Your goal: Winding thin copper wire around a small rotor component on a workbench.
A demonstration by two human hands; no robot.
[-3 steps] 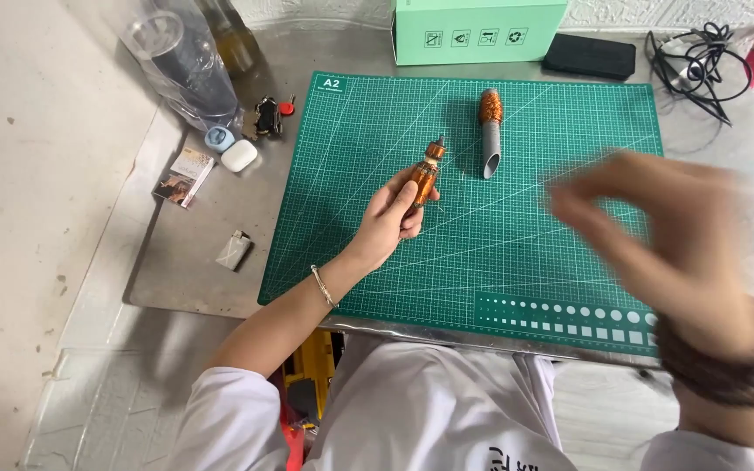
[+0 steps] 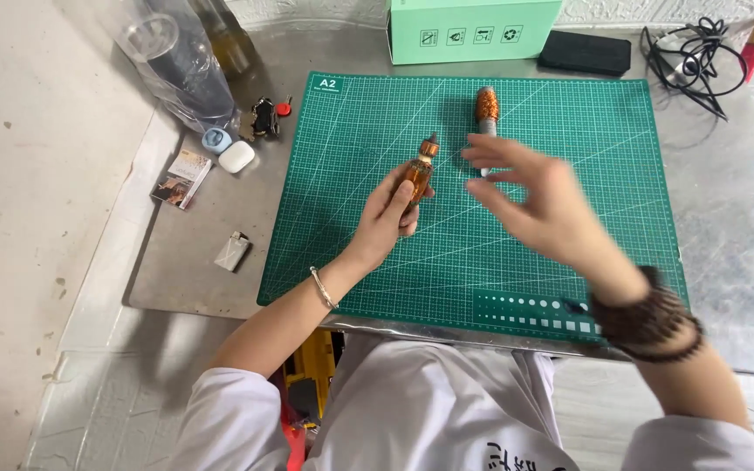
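1. Left hand (image 2: 392,212) grips a small amber bottle (image 2: 416,172) over the middle of the green cutting mat (image 2: 569,209), fingers wrapped round its body.
2. Right hand (image 2: 541,199) hovers just right of the bottle, fingers spread wide, holding nothing.
3. Farther back on the mat lies a copper-topped grey cylinder (image 2: 486,113), partly hidden behind the right hand's fingertips.
4. Left of the mat, on the metal table (image 2: 735,227), sits a white earbud case (image 2: 236,157).
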